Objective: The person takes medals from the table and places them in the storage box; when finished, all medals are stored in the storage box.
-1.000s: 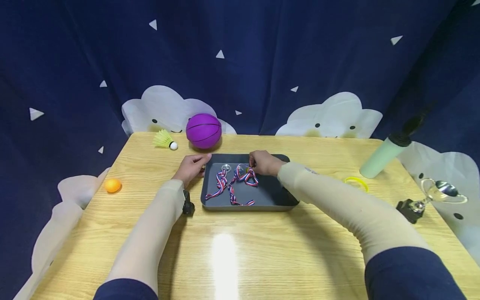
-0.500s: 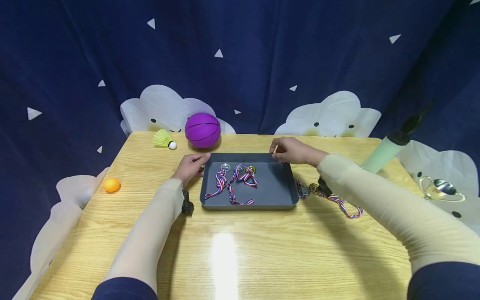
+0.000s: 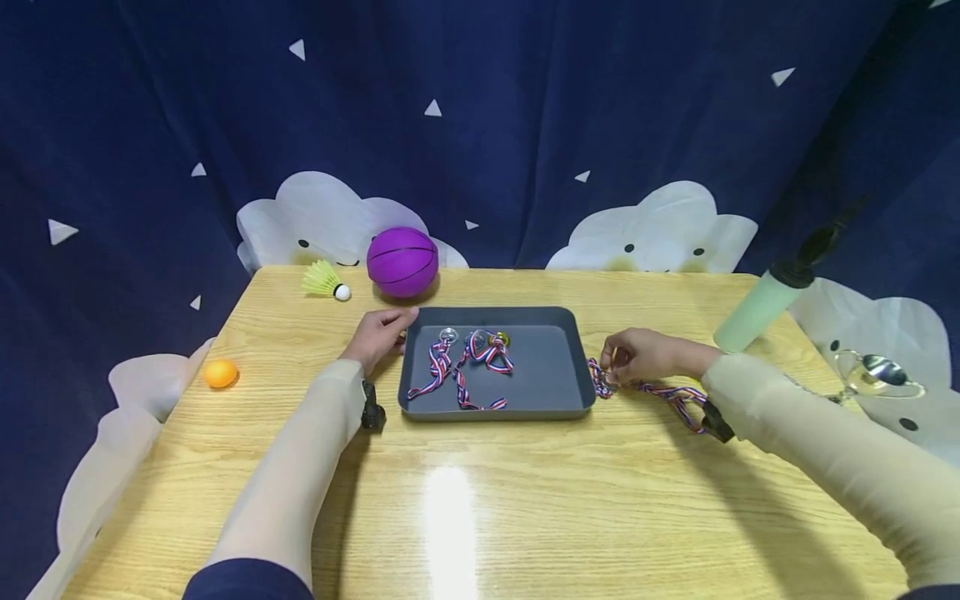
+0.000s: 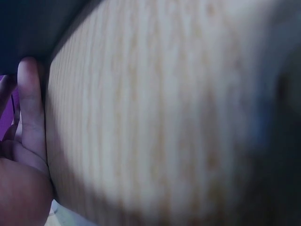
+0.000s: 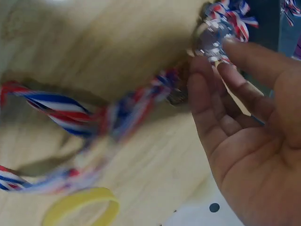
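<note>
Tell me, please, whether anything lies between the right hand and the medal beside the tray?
Nothing visible does. The right hand already has its fingertips on the medal, which lies on the table just outside the right wall of the tray, its ribbon trailing under the wrist.

A: What can't be made out here?
B: In the left wrist view the table [image 4: 155, 117] is a blur, and the left hand [image 4: 23, 155] is cut off at the lower left edge.
A: And the right side?
B: The ribbon [image 5: 70, 108] is smeared in the right wrist view, and the yellow ring [image 5: 80, 209] runs off the bottom edge. Whether the right hand [image 5: 244, 132] pinches the medal [image 5: 211, 40] is unclear.
</note>
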The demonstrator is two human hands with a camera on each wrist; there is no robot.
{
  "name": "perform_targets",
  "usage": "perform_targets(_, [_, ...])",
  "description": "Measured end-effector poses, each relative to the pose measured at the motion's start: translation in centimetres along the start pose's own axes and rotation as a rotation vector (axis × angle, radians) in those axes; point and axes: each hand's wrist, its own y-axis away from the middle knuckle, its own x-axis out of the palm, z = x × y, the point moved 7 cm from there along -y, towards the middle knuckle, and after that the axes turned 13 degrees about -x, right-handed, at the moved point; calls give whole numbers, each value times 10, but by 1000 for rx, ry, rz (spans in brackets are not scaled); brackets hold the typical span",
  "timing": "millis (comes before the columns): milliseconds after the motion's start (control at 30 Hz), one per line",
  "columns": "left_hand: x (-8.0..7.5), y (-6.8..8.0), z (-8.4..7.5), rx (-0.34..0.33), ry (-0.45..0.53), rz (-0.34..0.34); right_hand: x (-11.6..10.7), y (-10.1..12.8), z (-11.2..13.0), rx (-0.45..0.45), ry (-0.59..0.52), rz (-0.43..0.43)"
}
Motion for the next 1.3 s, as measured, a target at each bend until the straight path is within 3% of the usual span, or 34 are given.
perform_targets(233, [1,-1,1,-8,3,3,11,2,-5,7,13,-29])
perform_targets(367, [4,-1,3,-13,5,13,8,7,-5,-43,-73,-46])
perform_targets(567, [4,-2,3,-23,2,13,-13,20,-5,-55,-288,-80])
perform_targets(833, [0,-2,4,-36,5,8,-52,20,18,-106,-393,-206])
perform_targets(1067, [0,-1,6,-33,2,6,-65,-2,48,-241,-693,-242])
perform_targets(1133, [-1,-1,5,-28,3,8,-63,-13,54,-237,-708,-231])
perform_targets(1300, [-2,-1,2,-12,-2,7,-42,-51,56,-149,-608,-209])
